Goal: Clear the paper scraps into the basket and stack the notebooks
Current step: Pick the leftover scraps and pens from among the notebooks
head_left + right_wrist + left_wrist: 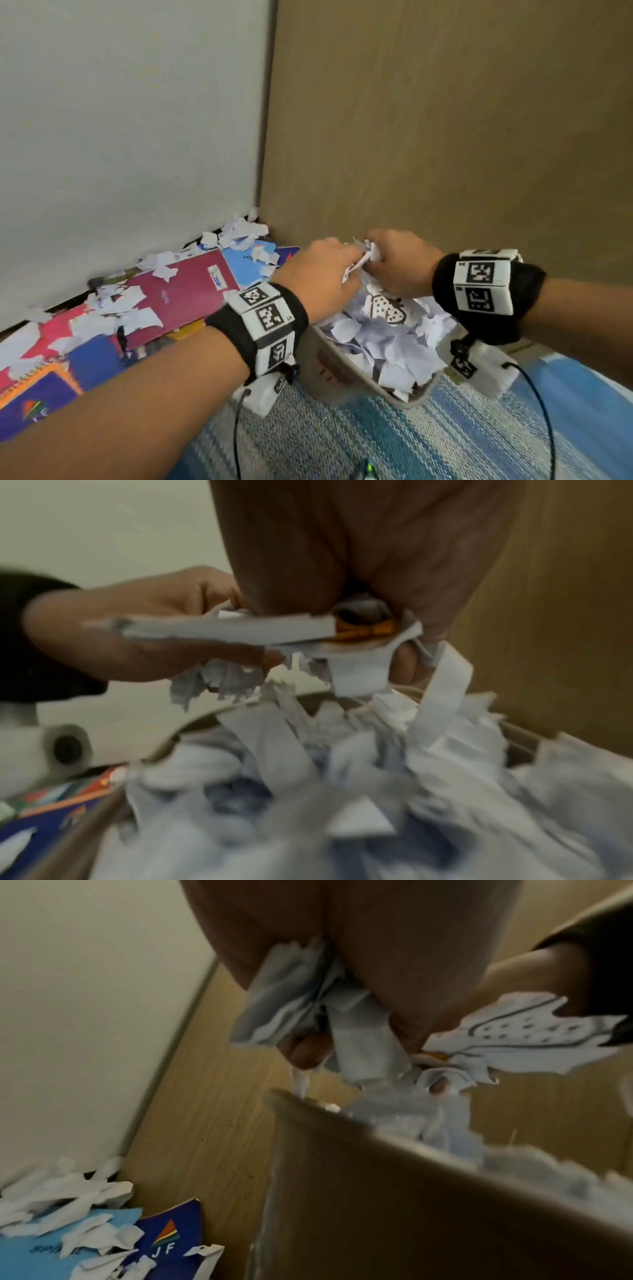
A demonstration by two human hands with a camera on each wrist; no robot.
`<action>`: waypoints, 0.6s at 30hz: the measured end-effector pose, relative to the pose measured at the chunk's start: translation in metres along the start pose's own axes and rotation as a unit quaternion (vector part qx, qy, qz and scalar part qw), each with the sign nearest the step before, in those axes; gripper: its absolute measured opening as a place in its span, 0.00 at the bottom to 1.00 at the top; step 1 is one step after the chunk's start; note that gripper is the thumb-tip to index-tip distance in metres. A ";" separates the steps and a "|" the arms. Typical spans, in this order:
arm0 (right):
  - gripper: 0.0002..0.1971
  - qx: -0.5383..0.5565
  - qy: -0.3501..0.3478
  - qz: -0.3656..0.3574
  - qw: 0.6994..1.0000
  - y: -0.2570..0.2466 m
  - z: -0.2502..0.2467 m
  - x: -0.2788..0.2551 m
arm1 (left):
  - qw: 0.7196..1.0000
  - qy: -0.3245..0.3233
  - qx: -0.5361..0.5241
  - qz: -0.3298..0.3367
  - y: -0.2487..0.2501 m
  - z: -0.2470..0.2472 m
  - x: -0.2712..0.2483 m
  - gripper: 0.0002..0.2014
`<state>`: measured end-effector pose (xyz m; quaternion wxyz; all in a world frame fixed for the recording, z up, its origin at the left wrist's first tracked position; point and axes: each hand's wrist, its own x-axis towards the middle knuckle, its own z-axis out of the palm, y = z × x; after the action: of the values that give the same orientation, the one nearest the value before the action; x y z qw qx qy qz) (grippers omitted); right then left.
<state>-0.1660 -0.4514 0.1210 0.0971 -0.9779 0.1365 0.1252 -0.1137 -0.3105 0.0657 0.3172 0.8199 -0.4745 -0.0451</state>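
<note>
A grey basket (329,373) heaped with white paper scraps (387,346) stands on the striped mat. Both hands hover just above its far rim. My left hand (325,274) grips a bunch of torn scraps (294,999). My right hand (394,263) clutches more scraps (359,653), among them an orange-printed piece, right next to the left hand. Several notebooks lie to the left: a maroon one (191,294), a light blue one (246,263) and a dark blue one (37,401). Loose scraps (113,308) litter the notebooks.
A white wall (130,120) and a brown wooden panel (445,120) meet in a corner behind the basket, with scraps (239,229) piled at its foot. The blue striped mat (394,442) fills the near floor. Cables hang from both wristbands.
</note>
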 end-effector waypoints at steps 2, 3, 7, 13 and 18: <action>0.08 -0.022 -0.042 0.001 0.999 0.014 0.012 0.003 | 0.996 -0.058 0.063 -0.010 0.004 0.012 0.001 0.16; 0.09 -0.045 -0.066 0.002 0.997 0.020 0.018 0.005 | 0.992 -0.080 0.096 -0.005 0.006 0.018 0.001 0.18; 0.20 -0.110 -0.136 0.011 0.985 0.028 0.041 0.013 | 0.967 -0.142 0.212 0.021 0.013 0.038 0.000 0.20; 0.26 -0.165 -0.189 0.009 0.968 0.032 0.042 0.018 | 0.958 -0.231 0.161 -0.057 0.020 0.048 0.001 0.25; 0.16 -0.097 -0.178 -0.001 0.979 0.033 0.012 0.019 | 0.964 -0.246 0.070 -0.075 0.023 0.044 0.009 0.27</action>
<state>-0.1604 -0.4847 0.0987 0.0250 -0.9449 0.1035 0.3095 -0.1422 -0.3464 0.0458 0.1282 0.8369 -0.4773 -0.2353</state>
